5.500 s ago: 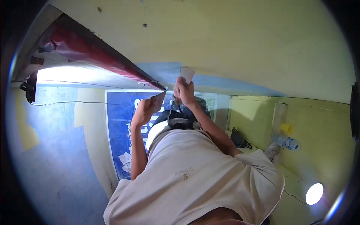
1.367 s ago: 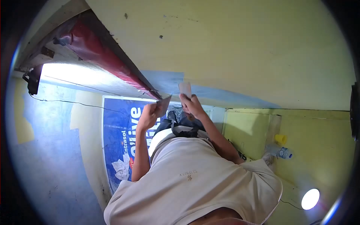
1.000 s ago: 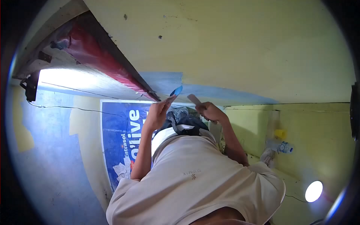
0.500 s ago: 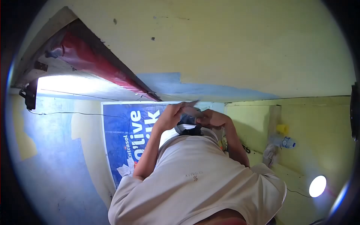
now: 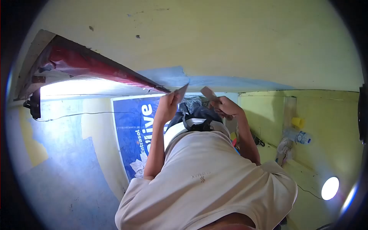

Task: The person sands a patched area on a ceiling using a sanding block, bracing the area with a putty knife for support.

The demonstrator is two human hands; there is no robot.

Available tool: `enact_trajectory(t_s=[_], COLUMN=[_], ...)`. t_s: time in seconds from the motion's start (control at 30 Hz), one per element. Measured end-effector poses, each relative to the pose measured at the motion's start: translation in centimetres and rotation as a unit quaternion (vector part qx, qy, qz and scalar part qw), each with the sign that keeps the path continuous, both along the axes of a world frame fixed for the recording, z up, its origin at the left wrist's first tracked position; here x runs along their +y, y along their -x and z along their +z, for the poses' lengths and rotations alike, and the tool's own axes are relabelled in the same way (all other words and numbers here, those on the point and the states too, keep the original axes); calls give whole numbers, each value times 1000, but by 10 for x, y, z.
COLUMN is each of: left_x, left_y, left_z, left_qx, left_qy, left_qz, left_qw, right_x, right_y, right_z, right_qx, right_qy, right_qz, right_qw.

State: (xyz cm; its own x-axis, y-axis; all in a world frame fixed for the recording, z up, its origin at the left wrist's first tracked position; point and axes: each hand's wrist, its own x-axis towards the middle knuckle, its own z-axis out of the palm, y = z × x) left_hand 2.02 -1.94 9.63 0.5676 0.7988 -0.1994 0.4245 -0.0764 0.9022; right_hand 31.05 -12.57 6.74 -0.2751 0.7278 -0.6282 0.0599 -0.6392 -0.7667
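Observation:
My left hand point(image 5: 167, 107) is closed around a thin flat scraper point(image 5: 181, 93), whose pointed corner sticks up towards the wall. On the other side, my right hand point(image 5: 229, 107) grips a second flat scraper point(image 5: 209, 93) with a squarish end, angled up and to the left. A gap separates the two blades, and both are raised in front of my waist. Between my hands and below them show my dark trousers point(image 5: 196, 111) and the hem of my light shirt point(image 5: 203, 161).
A cream wall point(image 5: 249, 42) with a blue patch point(image 5: 230, 81) fills the top. Red sheeting point(image 5: 84, 63) lines an opening at left. A blue poster point(image 5: 132, 126) lies behind my left arm. At right are a plastic bottle point(image 5: 297, 136), a yellow cup point(image 5: 298, 122) and a lit lamp point(image 5: 330, 188).
My hands, which were close together with the scrapers overlapping, have moved apart and a little upward in view. The head view has shifted slightly.

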Motion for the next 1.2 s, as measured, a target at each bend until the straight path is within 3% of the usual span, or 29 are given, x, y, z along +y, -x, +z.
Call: enact_trajectory(t_s=[0.13, 0.17, 0.23, 0.27, 0.37, 0.4, 0.5, 0.53, 0.57, 0.7, 0.73, 0.8, 0.83, 0.87, 0.97, 1.0, 1.1, 1.13, 1.2], left_x=[-10, -11, -11, -10, -21, -23, -27, -23, -22, -18, -24, -29, -31, -32, -27, -32, -33, -31, -37], left_y=[-25, -24, -18, -17, -37, -42, -44, -34, -25, -29, -37, -42, -42, -36, -29, -37, -29, -22, 5], left_z=[-16, -13, 11, 27, 14, 19, 17, 12, 4, 6, 1, 4, 7, -3, 2, 12, 15, 13, 1], left_qx=[-120, -86, -17, 41, 12, 66, -11, -2, -25, 121, 36, -16, -42, -47, 86, 46, 56, 83, 1], left_qy=[-43, -73, -137, -47, -109, -88, -72, -52, -123, 31, -55, -99, -120, -118, 36, -8, 8, 18, -7], left_qz=[-34, -30, -19, -24, 42, 1, -39, -53, -32, -5, -1, -7, -10, 7, -2, 18, -17, -31, 44], left_qw=[991, 993, 990, 998, 993, 994, 997, 997, 992, 992, 998, 995, 992, 992, 996, 999, 998, 996, 999], right_x=[1, 1, 8, 13, 15, 18, 18, 22, 23, 23, 23, 13, 14, 16, 24, 25, 26, 28, 29], right_y=[26, 26, 18, 15, -5, -5, -18, -22, -23, -17, -12, -17, -20, -22, -26, -19, -6, -8, 0], right_z=[-3, -10, 15, 24, 25, 43, 12, 17, 22, 24, 28, -19, -17, -14, -1, 2, -2, 0, -24], right_qx=[25, 2, -117, -175, -82, -54, -40, -74, -104, -127, -112, -83, -105, -127, -136, -128, -62, -79, -118], right_qy=[-67, -103, -34, 0, -2, 8, -99, -77, -54, -54, -54, -115, -101, -87, -53, -61, -91, -70, -129], right_qz=[56, 60, 21, 3, 79, 122, 164, 139, 115, 145, 154, 130, 126, 122, 142, 153, 171, 155, 44], right_qw=[996, 993, 992, 985, 993, 991, 981, 985, 986, 980, 980, 981, 981, 980, 979, 978, 979, 982, 984])
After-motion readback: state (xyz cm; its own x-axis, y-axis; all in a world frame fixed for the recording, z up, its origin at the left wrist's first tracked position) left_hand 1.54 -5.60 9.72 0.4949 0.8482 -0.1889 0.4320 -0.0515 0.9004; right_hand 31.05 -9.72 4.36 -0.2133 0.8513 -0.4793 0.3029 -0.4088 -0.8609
